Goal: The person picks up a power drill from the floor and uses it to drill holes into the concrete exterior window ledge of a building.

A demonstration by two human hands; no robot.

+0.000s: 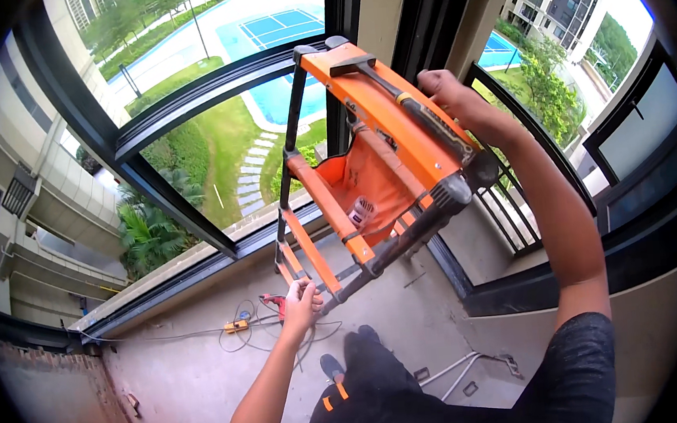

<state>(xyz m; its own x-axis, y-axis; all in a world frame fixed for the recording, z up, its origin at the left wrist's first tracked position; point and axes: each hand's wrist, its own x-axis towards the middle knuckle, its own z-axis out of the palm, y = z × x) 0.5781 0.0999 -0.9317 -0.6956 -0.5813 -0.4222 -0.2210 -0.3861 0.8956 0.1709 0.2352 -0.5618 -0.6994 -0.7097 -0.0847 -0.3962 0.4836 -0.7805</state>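
Note:
An orange stepladder (296, 232) with black legs stands in front of me. On its orange top lies a hammer (426, 117) with a dark head and a black-and-yellow handle. An orange cloth pouch (375, 169) hangs beneath the top, with a small labelled cylinder (361, 211) inside. My right hand (457, 99) is closed beside the top's right edge, near the hammer's handle; what its curled fingers hold, if anything, is hidden. Low by the ladder's side and a lower rung, my left hand (304, 298) has its fingers pinched together; I cannot make out anything between them.
Behind the ladder is a large dark window frame (173, 125). On the concrete floor (185, 383) lie a red power tool (272, 299), a yellow box (237, 326) and looped cables. White pipes (458, 373) run along the floor at right. A black railing (506, 218) stands beyond my right arm.

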